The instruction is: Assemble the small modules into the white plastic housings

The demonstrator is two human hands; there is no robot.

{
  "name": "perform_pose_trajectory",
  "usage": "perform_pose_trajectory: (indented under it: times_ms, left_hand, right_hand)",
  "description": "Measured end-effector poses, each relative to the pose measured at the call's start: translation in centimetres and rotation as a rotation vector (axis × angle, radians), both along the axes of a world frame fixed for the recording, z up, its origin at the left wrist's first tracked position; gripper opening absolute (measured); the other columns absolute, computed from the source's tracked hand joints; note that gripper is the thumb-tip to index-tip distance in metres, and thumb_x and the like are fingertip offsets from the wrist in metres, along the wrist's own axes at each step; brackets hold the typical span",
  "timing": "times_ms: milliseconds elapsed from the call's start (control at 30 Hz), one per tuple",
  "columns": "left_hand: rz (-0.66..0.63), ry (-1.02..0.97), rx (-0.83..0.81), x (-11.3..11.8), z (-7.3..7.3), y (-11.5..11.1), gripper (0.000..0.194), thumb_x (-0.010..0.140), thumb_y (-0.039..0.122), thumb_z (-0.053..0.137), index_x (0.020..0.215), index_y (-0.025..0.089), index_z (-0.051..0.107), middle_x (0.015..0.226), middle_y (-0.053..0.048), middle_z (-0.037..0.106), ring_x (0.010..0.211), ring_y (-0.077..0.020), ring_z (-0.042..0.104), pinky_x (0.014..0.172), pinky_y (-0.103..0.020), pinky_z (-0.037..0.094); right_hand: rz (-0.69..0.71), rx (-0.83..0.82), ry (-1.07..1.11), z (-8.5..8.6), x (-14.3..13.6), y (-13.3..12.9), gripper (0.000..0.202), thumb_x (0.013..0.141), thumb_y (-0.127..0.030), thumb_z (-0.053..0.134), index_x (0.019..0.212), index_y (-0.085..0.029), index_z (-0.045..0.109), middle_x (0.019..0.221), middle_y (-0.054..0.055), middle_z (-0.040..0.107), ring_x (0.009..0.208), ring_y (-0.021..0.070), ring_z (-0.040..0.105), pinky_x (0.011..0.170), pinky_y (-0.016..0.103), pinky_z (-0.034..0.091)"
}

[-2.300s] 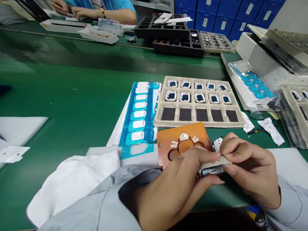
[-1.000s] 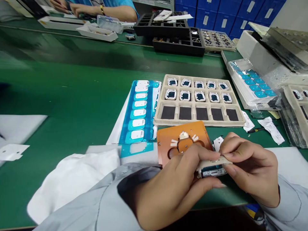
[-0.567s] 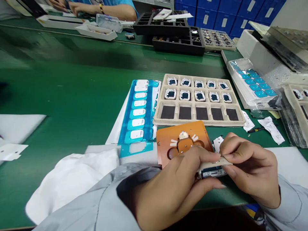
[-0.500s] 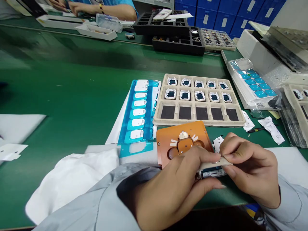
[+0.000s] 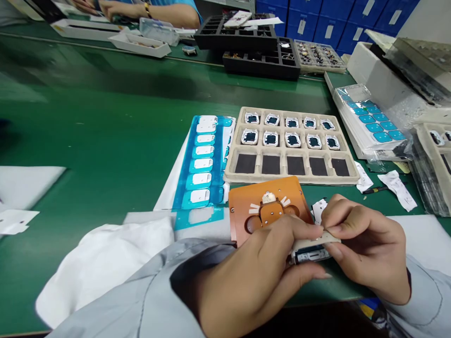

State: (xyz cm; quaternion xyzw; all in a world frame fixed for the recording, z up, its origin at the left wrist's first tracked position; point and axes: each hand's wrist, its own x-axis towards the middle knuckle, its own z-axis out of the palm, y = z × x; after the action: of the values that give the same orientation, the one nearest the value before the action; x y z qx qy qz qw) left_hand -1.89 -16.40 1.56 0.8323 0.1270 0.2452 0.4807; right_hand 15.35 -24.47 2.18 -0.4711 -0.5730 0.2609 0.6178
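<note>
Both hands hold a small watch-like case (image 5: pixel 312 255) near the table's front edge. A beige plate or sheet (image 5: pixel 310 242) lies over its top. My left hand (image 5: pixel 259 267) grips the case from the left, thumb and fingers closed around it. My right hand (image 5: pixel 364 246) pinches the right end of the beige piece with thumb and fingertips. Just behind my left hand is an orange fixture plate (image 5: pixel 243 202) with a shaped recess and white marks. A beige tray (image 5: pixel 291 180) behind it carries two rows of white-rimmed cases (image 5: pixel 292 140); its front row shows dark pads.
Blue film with white stickers (image 5: pixel 201 164) lies left of the tray. A white cloth (image 5: pixel 105 267) is at front left. Black compartment trays (image 5: pixel 260 65) stand at the back, a bagged box of blue stickers (image 5: pixel 378 119) at right. A co-worker's arm (image 5: pixel 169 14) shows at far left.
Hardly anything differs. My hands keep the same grip on the case and beige piece, with only a tiny shift of the fingers and view. The co-worker's hands have moved slightly.
</note>
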Motion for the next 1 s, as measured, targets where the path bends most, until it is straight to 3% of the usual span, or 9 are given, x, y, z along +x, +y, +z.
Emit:
perform_pose_trajectory:
  times_ms: [600,1000]
  left_hand:
    - [-0.025,-0.017,-0.027,0.08,0.09,0.05,0.028,0.095,0.026,0.058,0.118,0.026,0.042,0.109,-0.003,0.065,0.094,-0.0175,0.066,0.082,-0.028,0.047]
    - [-0.031,-0.038,0.027,0.07,0.06,0.13,0.030,0.095,0.030,0.059,0.118,0.024,0.042,0.104,-0.001,0.066,0.089,-0.0163,0.067,0.078,-0.027,0.046]
  right_hand:
    - [0.085,-0.043,0.015,-0.16,0.46,-0.07,0.025,0.073,-0.004,0.077,0.085,-0.021,0.063,0.081,-0.001,0.065,0.069,0.0129,0.056,0.064,0.029,0.047]
    - [0.068,0.028,-0.004,-0.09,0.36,-0.05,0.022,0.074,0.000,0.067,0.087,-0.018,0.065,0.080,0.001,0.066,0.069,0.0135,0.057,0.064,0.031,0.046]
